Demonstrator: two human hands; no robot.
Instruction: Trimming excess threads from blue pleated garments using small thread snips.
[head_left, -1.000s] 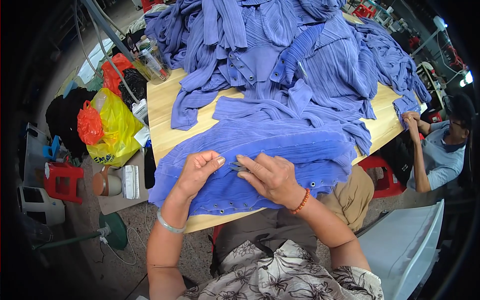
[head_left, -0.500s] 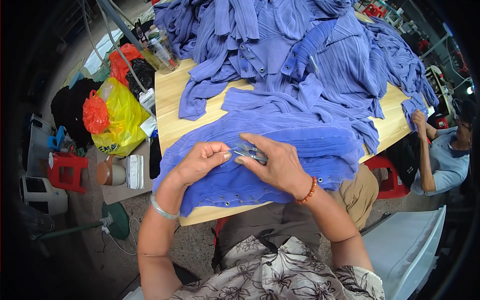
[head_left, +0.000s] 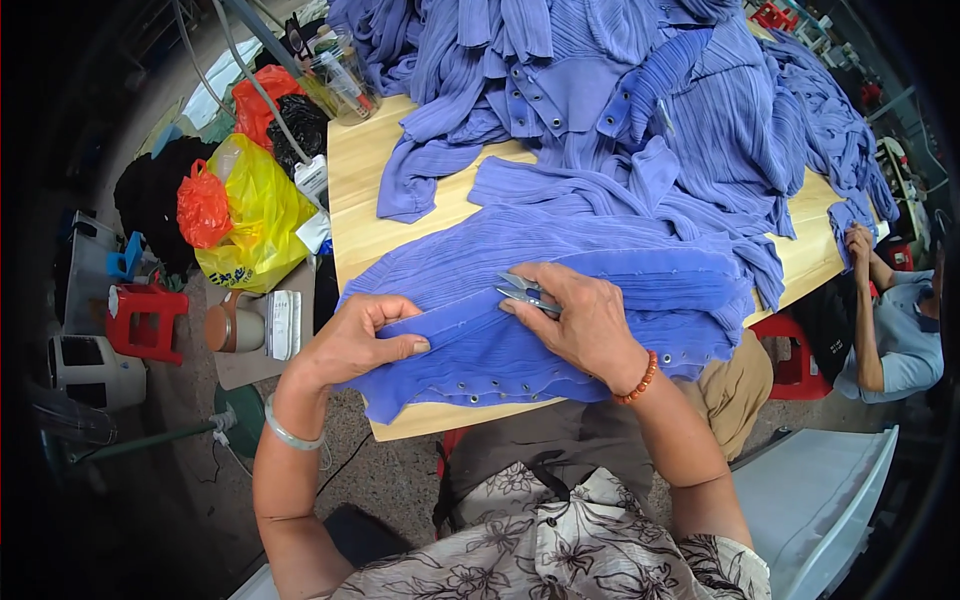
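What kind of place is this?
Probably a small garment workshop: a heap of matching purple-blue ribbed garments covers much of the wooden table, the right hand holds small snips, and another person handles similar fabric nearby.

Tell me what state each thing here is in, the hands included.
Near garment: spread on the table, one edge lifted
Left hand: closed on that edge
Right hand: closed around the thread snips
Thread snips: blades apart
Garment heap: piled loosely, rumpled
Yellow bag: bulging
Small red bag: bunched at the top
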